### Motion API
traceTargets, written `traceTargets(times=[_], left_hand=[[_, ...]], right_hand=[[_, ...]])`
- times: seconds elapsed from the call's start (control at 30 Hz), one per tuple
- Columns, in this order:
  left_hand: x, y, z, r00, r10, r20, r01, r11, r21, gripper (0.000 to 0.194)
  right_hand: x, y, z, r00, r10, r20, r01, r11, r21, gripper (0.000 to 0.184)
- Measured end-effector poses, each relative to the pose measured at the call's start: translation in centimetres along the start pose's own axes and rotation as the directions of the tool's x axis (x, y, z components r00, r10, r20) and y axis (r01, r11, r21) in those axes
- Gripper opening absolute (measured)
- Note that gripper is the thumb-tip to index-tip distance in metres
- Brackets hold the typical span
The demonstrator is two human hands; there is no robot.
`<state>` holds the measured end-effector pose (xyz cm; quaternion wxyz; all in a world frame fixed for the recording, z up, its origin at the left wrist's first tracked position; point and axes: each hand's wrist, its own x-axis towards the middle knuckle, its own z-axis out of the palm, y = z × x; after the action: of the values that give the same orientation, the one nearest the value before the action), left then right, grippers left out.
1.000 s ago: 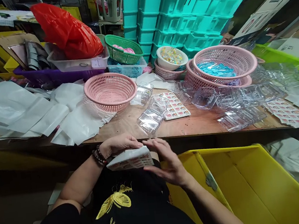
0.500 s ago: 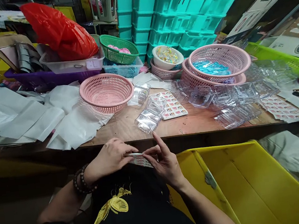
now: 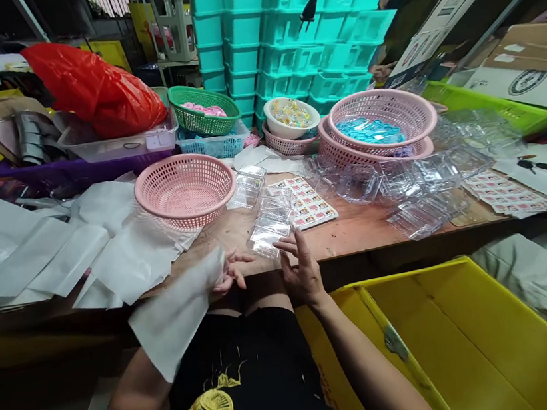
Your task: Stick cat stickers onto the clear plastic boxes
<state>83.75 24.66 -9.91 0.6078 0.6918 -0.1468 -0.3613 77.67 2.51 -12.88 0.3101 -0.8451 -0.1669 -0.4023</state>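
A person in a black garment works with both hands at the edge of a bare brown wooden tabletop (image 3: pixel 227 236), as the head view shows. A limp, glossy white paper sheet (image 3: pixel 175 322), blurred, slants from the left hand (image 3: pixel 230 276) across the left forearm, above the lap and in front of the table.

The sheet would seem best controlled by one corner, turned away from the right hand (image 3: pixel 304 275), its loose end kept off the sleeve and the row of clear, ridged plastic trays (image 3: pixel 270 227) lying against the white pad printed with small red and dark figures (image 3: pixel 314 201).

The left hand's visible fingers are bent and loosely spread; the paper hides the rest, so whether they pinch it cannot be told. The right hand's fingers are raised and parted near the trays, with nothing plainly between them; a tiny piece on a fingertip would be too small to see. The round pink plastic mesh basket (image 3: pixel 187 216) stands beyond, apart from both hands.
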Motion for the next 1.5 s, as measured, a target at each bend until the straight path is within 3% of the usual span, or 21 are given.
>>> traceTargets(times=[0.1, 0.2, 0.27, 0.43, 0.5, 0.6, 0.67, 0.73, 0.8, 0.9, 1.0, 1.1, 1.27, 1.5], left_hand=[[1.1, 0.4, 1.5, 0.998, -0.006, -0.055, 0.004, 0.999, -0.032, 0.060], [1.2, 0.7, 3.2, 0.987, 0.074, -0.142, -0.076, 0.997, -0.015, 0.086], [1.2, 1.0, 4.0, 0.985, 0.114, -0.127, -0.106, 0.992, 0.071, 0.097], [1.2, 1.4, 5.2, 0.990, 0.100, -0.095, -0.073, 0.963, 0.259, 0.076], [1.3, 1.6, 5.3, 0.989, 0.099, -0.111, -0.063, 0.955, 0.290, 0.074], [1.3, 1.8, 5.1, 0.986, 0.092, -0.138, -0.040, 0.940, 0.339, 0.073], [1.3, 2.0, 4.7, 0.983, 0.102, -0.152, -0.044, 0.936, 0.349, 0.072], [1.3, 2.1, 4.0, 0.982, 0.121, -0.147, -0.063, 0.936, 0.347, 0.075], [1.5, 2.1, 3.4, 0.983, 0.140, -0.121, -0.090, 0.934, 0.344, 0.077], [1.9, 2.1, 2.5, 0.986, 0.155, -0.056, -0.127, 0.933, 0.337, 0.071], [2.3, 2.2, 1.9, 0.986, 0.166, -0.013, -0.151, 0.928, 0.342, 0.065], [2.5, 2.3, 1.6, 0.982, 0.189, -0.001, -0.173, 0.903, 0.394, 0.063], [2.4, 2.1, 1.1, 0.955, 0.294, 0.023, -0.269, 0.836, 0.479, 0.060], [2.2, 1.6, 0.9, 0.923, 0.381, 0.047, -0.346, 0.774, 0.530, 0.055]], right_hand=[[-0.3, 1.3, -1.5, 1.000, 0.002, 0.019, -0.004, 0.995, 0.101, 0.079], [-0.8, 2.0, -2.6, 0.998, 0.038, 0.048, -0.046, 0.982, 0.183, 0.082], [-1.1, 2.1, -3.0, 0.996, 0.068, 0.064, -0.081, 0.972, 0.220, 0.084], [-1.5, 2.1, -3.7, 0.985, 0.163, 0.060, -0.174, 0.923, 0.344, 0.084], [-1.1, 2.2, -4.4, 0.977, 0.174, 0.127, -0.210, 0.900, 0.383, 0.081], [0.0, 2.1, -6.5, 0.944, 0.231, 0.235, -0.310, 0.865, 0.395, 0.071], [1.0, 1.5, -8.1, 0.919, 0.347, 0.188, -0.394, 0.841, 0.372, 0.056], [2.2, 0.4, -9.3, 0.869, 0.488, 0.080, -0.483, 0.804, 0.348, 0.032], [3.5, -0.8, -9.8, 0.785, 0.618, 0.037, -0.591, 0.730, 0.344, 0.015], [5.0, -2.2, -9.3, 0.597, 0.783, 0.175, -0.777, 0.511, 0.366, 0.021], [6.0, -2.4, -8.2, 0.392, 0.843, 0.370, -0.893, 0.252, 0.373, 0.032], [6.3, -1.8, -7.1, 0.261, 0.841, 0.474, -0.935, 0.099, 0.339, 0.039], [6.5, -1.5, -6.2, 0.191, 0.859, 0.474, -0.949, 0.038, 0.313, 0.043], [6.5, -1.8, -6.0, 0.165, 0.886, 0.433, -0.954, 0.032, 0.299, 0.045]])
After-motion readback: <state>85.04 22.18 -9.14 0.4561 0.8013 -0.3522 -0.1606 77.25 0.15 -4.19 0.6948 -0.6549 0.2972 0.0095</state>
